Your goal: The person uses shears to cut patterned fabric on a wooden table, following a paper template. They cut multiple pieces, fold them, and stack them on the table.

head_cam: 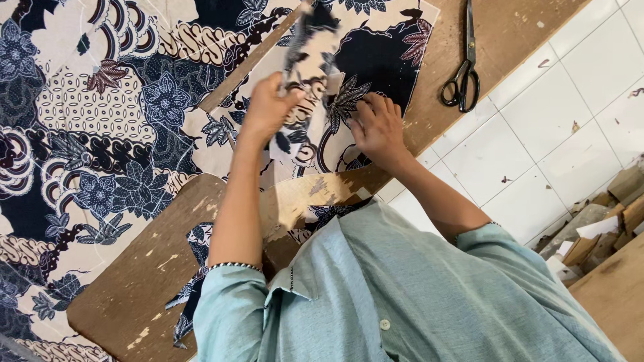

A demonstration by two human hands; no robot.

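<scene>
The left hand [267, 107] pinches a raised fabric strip [310, 60]; the right hand [377, 127] presses flat, grip apart, on the patterned cloth [376, 60] just beside it.

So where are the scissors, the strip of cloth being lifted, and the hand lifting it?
scissors [463, 80]: head view, on the pivot just above the black handles.
strip of cloth [312, 40]: head view, on its raised upper part.
left hand [268, 107]: head view, on the back of the hand pinching the strip.
</scene>
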